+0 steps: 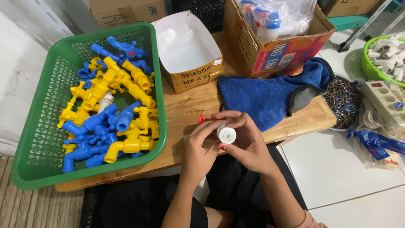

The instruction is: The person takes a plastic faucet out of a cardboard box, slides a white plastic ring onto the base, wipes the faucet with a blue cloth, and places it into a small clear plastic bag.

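My left hand [199, 148] and my right hand [248, 142] meet over the near edge of a wooden board [190, 105]. Between them they hold a small white plastic tap [226, 134], its round open end facing up toward me. A red handle [202, 119] sticks out just above my left fingers. My right fingers wrap the white body from the right, while my left fingertips touch it from the left. Most of the tap's body is hidden by my hands.
A green perforated basket [42, 135] full of several blue and yellow plastic taps [112, 105] sits at the left. Behind are an empty small carton [185, 46], a larger cardboard box [274, 46], a blue cloth [265, 95], a bowl of screws [344, 101], a power strip [386, 99] and a green bowl of white fittings [386, 52].
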